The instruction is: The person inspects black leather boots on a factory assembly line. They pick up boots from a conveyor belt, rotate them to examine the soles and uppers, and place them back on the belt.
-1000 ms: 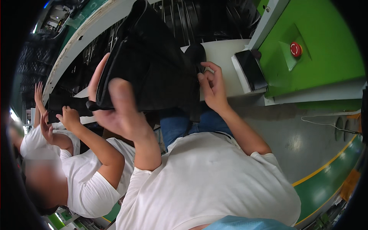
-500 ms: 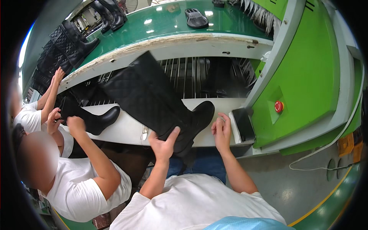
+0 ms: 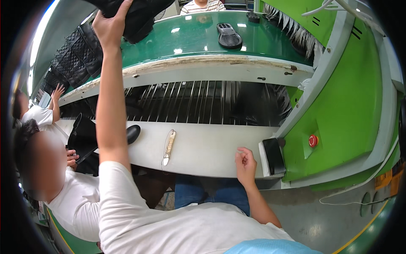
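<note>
Since half a second ago, the black quilted boot [image 3: 139, 15] has been lifted off the white shelf and is now raised to the far left of the green conveyor belt [image 3: 190, 36], where it is held up by the left hand [image 3: 111, 23] with the arm stretched fully forward. The fingers of that hand are wrapped over the boot's dark upper and clamped on it. The right hand [image 3: 245, 163] is rested at the near edge of the white shelf [image 3: 203, 148], toward its right end, with the fingers loosely curled together and nothing gripped. A slim pale tool [image 3: 168, 147] is laid near the middle of the shelf, well apart from both hands. A black phone-like device [image 3: 274, 155] is set at the shelf's right end, just beside the right hand. A black shoe sole [image 3: 229, 36] is seen lying on the belt near its far edge. At the left end of the shelf, another black boot [image 3: 86, 137] is being handled by a co-worker in a white shirt [image 3: 72, 203]. A red button [image 3: 313, 140] is mounted on the green machine housing at the right.
</note>
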